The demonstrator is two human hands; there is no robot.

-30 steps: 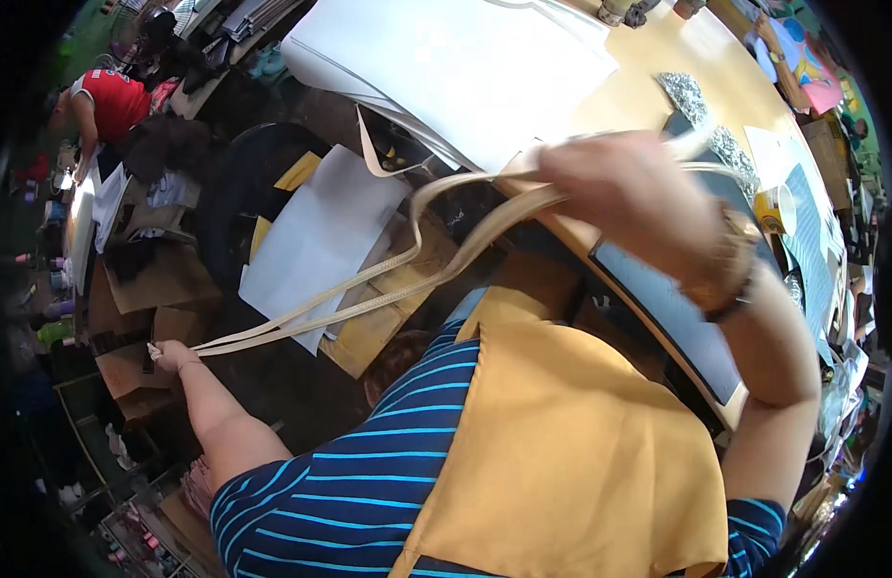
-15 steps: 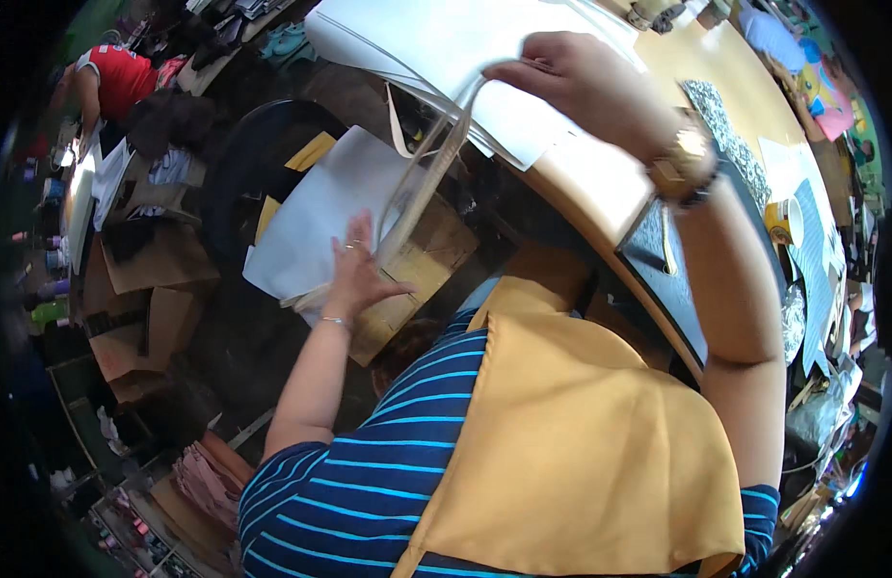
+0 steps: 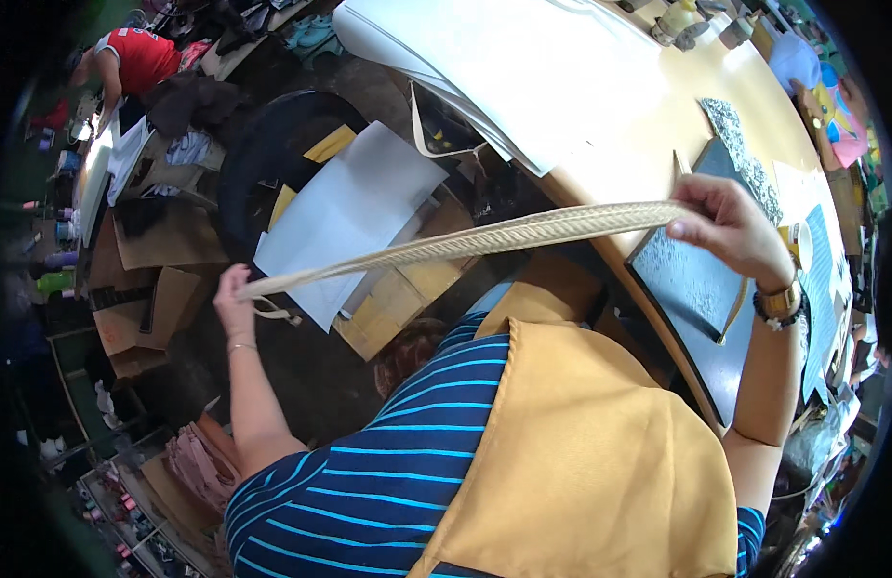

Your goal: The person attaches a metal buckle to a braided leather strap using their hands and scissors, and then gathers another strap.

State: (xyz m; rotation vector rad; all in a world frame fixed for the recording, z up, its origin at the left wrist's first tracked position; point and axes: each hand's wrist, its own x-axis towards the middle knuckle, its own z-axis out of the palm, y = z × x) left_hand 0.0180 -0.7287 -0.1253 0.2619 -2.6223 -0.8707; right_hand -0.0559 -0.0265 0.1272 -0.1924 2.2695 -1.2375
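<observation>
Both hands, left hand [image 3: 236,297] and right hand [image 3: 725,226], stretch a beige strap [image 3: 465,241], seemingly braided

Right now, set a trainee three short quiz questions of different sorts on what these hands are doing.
1. True or false: the left hand and the right hand each grip one end of the cream braided strap.
2. Multiple choice: the strap runs (A) coiled on the floor, (B) pulled out long between the hands, (C) knotted round the wrist.
3. Fill in: under the right hand, a dark speckled board lies on the ____ table.

Key: 1 true; 2 B; 3 tan.
</observation>
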